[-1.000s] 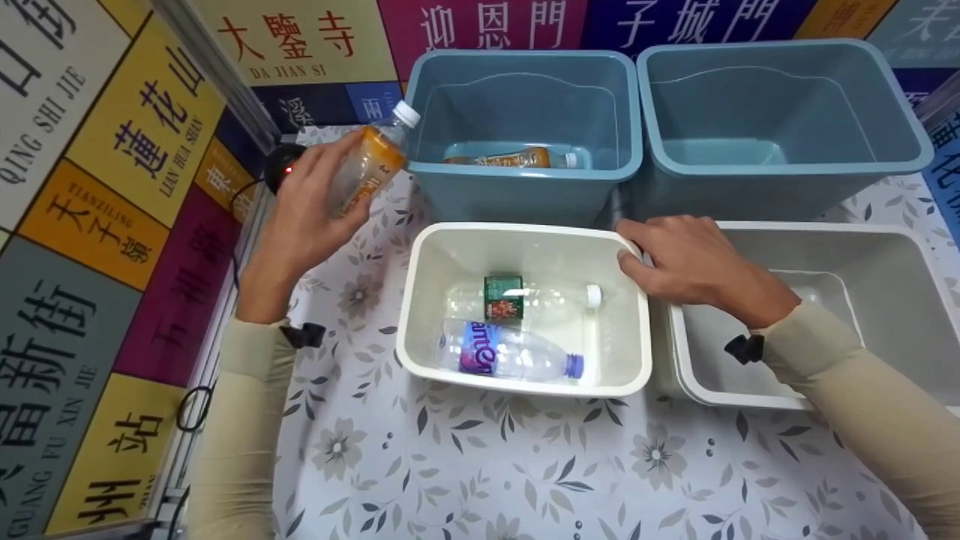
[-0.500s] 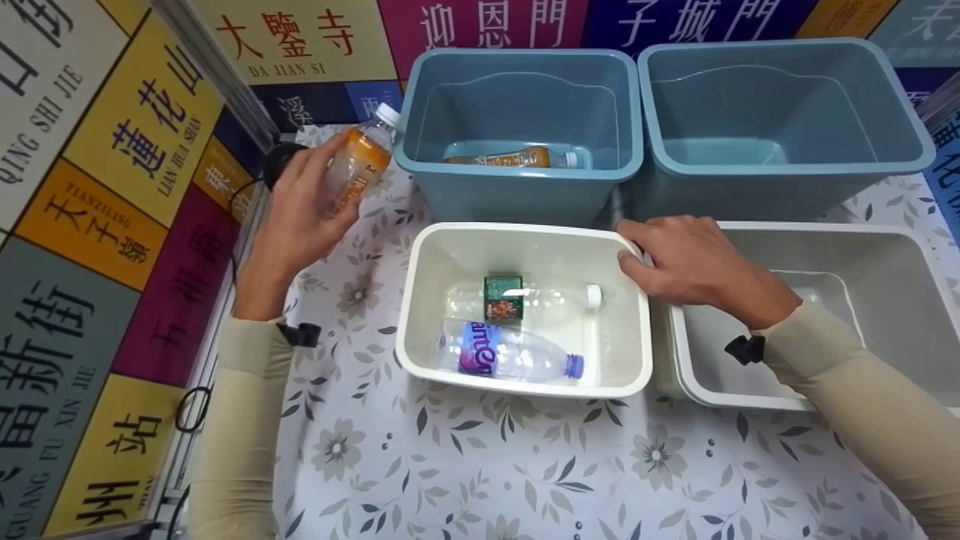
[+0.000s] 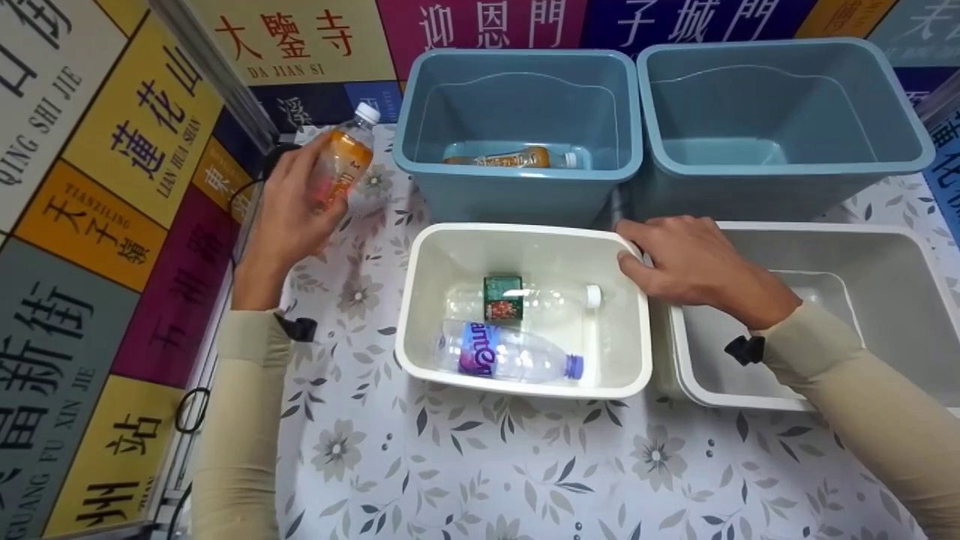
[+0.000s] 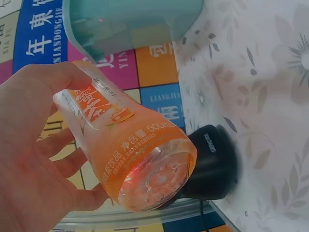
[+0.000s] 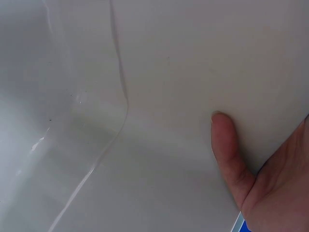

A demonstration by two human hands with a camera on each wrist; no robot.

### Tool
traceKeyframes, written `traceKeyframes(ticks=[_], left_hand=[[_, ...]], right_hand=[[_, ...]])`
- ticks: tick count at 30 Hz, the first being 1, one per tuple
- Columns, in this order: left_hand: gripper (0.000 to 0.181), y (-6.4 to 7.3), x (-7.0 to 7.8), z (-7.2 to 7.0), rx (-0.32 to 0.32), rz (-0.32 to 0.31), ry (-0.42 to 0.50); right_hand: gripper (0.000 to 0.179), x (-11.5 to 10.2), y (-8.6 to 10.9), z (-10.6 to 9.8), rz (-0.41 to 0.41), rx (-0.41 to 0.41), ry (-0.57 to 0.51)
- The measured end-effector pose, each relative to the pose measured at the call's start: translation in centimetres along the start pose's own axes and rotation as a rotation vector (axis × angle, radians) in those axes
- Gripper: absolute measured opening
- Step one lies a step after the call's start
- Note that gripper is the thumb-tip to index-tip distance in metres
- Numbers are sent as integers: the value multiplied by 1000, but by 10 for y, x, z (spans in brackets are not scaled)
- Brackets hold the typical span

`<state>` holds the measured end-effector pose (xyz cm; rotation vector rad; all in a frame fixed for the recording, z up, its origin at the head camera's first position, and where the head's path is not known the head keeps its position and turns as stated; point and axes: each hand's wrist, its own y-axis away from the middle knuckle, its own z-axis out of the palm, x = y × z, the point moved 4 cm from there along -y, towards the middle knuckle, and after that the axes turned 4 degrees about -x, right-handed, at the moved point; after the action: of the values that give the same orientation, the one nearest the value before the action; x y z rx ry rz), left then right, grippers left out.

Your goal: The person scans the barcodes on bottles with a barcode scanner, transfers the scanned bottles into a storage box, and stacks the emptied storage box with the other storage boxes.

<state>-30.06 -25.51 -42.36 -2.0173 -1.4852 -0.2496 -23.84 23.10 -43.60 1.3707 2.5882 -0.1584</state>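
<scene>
My left hand point(image 3: 289, 202) grips a clear plastic drink bottle point(image 3: 346, 157) with an orange label and white cap. It is tilted, cap up and to the right, left of the blue bins. In the left wrist view the bottle's base point(image 4: 157, 176) faces the camera and glows red, close over a small black device point(image 4: 212, 162). My right hand point(image 3: 694, 259) holds the upper right corner of a cream bin point(image 3: 525, 386), thumb inside the rim. Inside that bin lie a clear bottle with a green label point(image 3: 503, 298) and another with a purple label and cap point(image 3: 510, 352).
Two blue bins point(image 3: 517, 176) stand at the back; the left one holds an orange-labelled bottle point(image 3: 521, 157). Another pale bin point(image 3: 915, 300) is at the right. A flower-patterned cloth point(image 3: 480, 472) covers the table. Lettered panels point(image 3: 165, 142) rise at the left and back.
My left hand has moved the orange-labelled bottle left, away from the blue bin's edge and over the black device. The blue bin's left edge has come into fuller view. My right hand stays put.
</scene>
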Motion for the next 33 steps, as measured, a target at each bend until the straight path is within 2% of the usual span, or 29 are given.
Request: traceKeyframes(ticks=[5,9,12,27,33], left_hand=[[78,0,-13,0,-18,-42,-14],[82,3,-22,0,-64,-111,-31],[83,5,-24,1,-88,-140,-35],[84,5,-24,1,-122,-169,-46],[83,5,-21,-1,-101,-148,-59]], right_hand=[[18,-1,0,0,-15,20,3],[17,-1,0,0,-18,16,5],[18,-1,0,0,-15,9,7],[17,1,0,0,-17,7,9],[17,0,1,0,-10,11,5]])
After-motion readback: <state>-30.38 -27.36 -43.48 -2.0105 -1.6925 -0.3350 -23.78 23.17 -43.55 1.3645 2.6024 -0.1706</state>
